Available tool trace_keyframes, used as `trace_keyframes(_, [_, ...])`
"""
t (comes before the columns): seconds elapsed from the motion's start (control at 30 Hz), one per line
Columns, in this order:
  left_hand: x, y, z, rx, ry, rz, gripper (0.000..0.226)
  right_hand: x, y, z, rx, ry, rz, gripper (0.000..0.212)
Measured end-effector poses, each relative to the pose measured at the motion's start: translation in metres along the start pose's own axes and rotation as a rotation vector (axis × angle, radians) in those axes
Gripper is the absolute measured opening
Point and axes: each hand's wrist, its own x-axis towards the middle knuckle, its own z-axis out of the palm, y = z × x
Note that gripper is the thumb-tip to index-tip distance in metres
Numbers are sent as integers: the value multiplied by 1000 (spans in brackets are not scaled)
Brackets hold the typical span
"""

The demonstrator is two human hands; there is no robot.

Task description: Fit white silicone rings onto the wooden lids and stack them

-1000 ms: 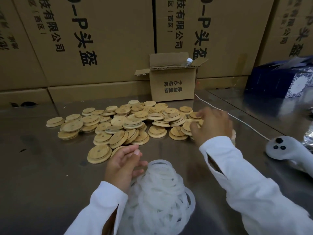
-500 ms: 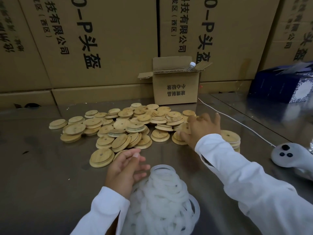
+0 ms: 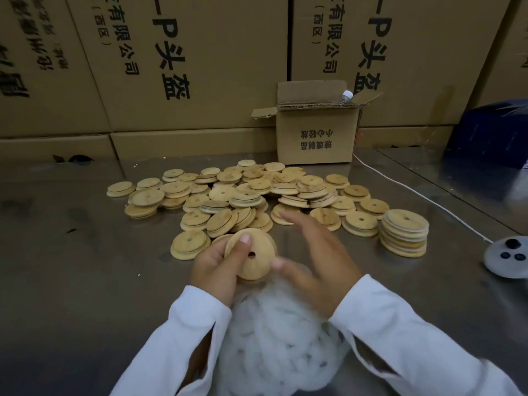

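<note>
To the left of the grip there is only dull steel tabletop (image 3: 71,267), scuffed and faintly reflective. The left hand (image 3: 217,267) grasps a round wooden lid with a small centre hole (image 3: 250,257). The thumb is pressed on its face and the fingers curl behind, tipping the disc up toward the person. I'd guess that leaves the rim free for a ring to be stretched round it, and I can see no ring on it yet. Directly under the grip lies a heap of white silicone rings (image 3: 274,338), between the two white sleeves, presumably so one can be plucked without reaching. Just right of the held lid, the right hand (image 3: 317,261) is blurred, with fingers spread and holding nothing. Its thumb is at the lid's edge, but I cannot tell whether it touches. Beyond the grip sprawl the loose pale wooden lids (image 3: 243,195), which I take to be the supply not yet fitted. Well to the right stands a neat stack of lids (image 3: 404,232) with pale bands between the discs. These are likely the finished ones, parked clear of the working space. Past it sits a white rounded controller with black buttons (image 3: 508,255), with a thin white cable (image 3: 414,192) running back. Behind everything are a small open cardboard box (image 3: 317,138), a wall of big brown printed cartons (image 3: 200,67) and, far right, a dark blue box (image 3: 491,132).
</note>
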Motion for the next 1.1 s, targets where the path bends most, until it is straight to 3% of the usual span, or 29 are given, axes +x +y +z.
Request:
trace_keyframes(0.1, [1,1,0,-55,11,-28,16,1,31,2,-223,-38,194,32])
trace_keyframes(0.23, [-2,4,3,-113,-37,-49,27,4,47,7,-275,-98,287,28])
trace_keyframes(0.4, [-2,4,3,-135,-45,-77,40,4,44,10,-119,-59,370,11])
trace_keyframes(0.53, [-2,5,3,-153,-66,-78,42,3,38,8,181,-67,527,18])
trace_keyframes(0.63, [-1,8,2,-214,-39,-76,30,4,32,-4,309,-45,493,20])
trace_keyframes(0.8, [3,10,0,-301,74,-61,9,5,8,-21,653,-27,285,13])
trace_keyframes(0.93, [2,9,2,-296,48,-62,12,0,-11,-19,871,-79,207,7])
trace_keyframes(1.03, [-2,8,6,-289,-42,-106,19,-1,-19,-7,900,8,216,8])
trace_keyframes(1.1, [-4,6,8,-250,-93,-133,37,-1,-21,0,861,84,233,14])
